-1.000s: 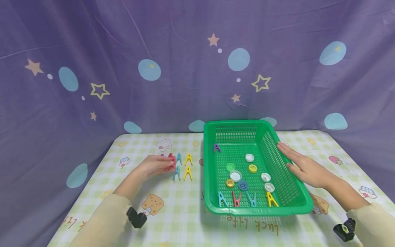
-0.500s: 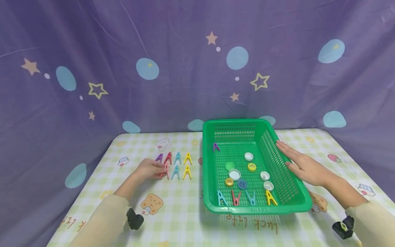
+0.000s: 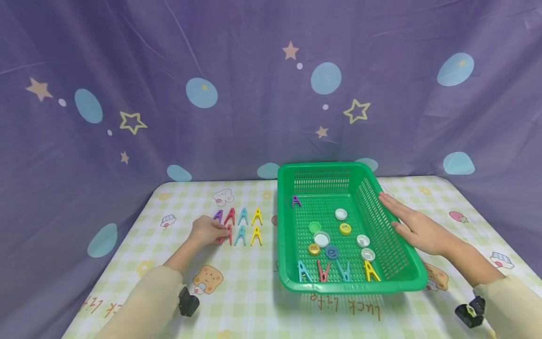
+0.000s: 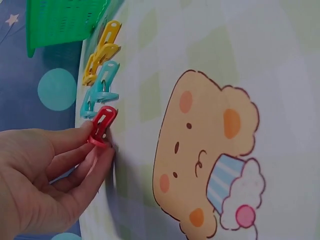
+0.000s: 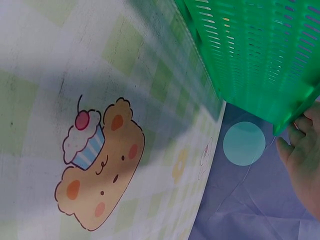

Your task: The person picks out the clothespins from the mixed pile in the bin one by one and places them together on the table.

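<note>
**Clip placement in the second row**

Bench (image 3: 254, 287) nearest the camera bears a checked cloth with bear prints. On it the left hand (image 3: 206, 230) pinches a red clip (image 3: 227, 234) between thumb and fingers, at the left end of the nearer row, beside a blue clip (image 3: 240, 235) and a yellow clip (image 3: 256, 235). The wrist view shows the red clip (image 4: 101, 125) touching the cloth. To set it well, the person judges the gap to the blue one, stands it on both legs, then lets go gently. Farther right, the right hand (image 3: 417, 226) lies flat and open against the green basket (image 3: 412, 275), steadying its right rim. Behind sits the far row, led by a purple clip (image 3: 218, 216).
</note>
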A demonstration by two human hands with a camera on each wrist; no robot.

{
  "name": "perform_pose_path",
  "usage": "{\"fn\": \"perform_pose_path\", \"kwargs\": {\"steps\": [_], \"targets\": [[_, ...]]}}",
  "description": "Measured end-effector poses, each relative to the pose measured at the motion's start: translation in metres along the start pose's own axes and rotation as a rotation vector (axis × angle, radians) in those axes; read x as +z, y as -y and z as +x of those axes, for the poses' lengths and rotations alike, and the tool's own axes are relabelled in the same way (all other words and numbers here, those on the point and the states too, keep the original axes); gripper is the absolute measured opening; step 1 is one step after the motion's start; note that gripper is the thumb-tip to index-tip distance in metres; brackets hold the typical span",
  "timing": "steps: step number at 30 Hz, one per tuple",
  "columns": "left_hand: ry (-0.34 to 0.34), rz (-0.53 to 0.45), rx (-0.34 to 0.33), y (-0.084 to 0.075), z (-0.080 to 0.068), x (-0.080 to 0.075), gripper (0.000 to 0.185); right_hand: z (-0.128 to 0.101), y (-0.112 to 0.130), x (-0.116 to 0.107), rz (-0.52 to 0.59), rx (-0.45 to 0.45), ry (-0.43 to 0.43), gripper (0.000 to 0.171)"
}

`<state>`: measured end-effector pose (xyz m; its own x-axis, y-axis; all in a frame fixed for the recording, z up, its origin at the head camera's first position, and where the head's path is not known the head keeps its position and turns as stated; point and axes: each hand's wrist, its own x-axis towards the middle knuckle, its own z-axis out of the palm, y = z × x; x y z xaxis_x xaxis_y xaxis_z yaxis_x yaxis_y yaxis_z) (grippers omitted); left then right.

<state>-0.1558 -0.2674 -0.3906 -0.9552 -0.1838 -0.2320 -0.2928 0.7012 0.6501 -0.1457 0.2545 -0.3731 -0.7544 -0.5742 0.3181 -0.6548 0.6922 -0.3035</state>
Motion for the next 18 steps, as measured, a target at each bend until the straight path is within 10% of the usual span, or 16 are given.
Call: {"fn": "perform_pose_path", "kwargs": {"steps": [18], "targets": [[-0.025, -0.008, -0.019, 0.0033, -0.0016, -0.0001, 0.024, -0.0007, 0.0001, 0.0015, 0.005, -0.01, -0.016, 0.059]]}}
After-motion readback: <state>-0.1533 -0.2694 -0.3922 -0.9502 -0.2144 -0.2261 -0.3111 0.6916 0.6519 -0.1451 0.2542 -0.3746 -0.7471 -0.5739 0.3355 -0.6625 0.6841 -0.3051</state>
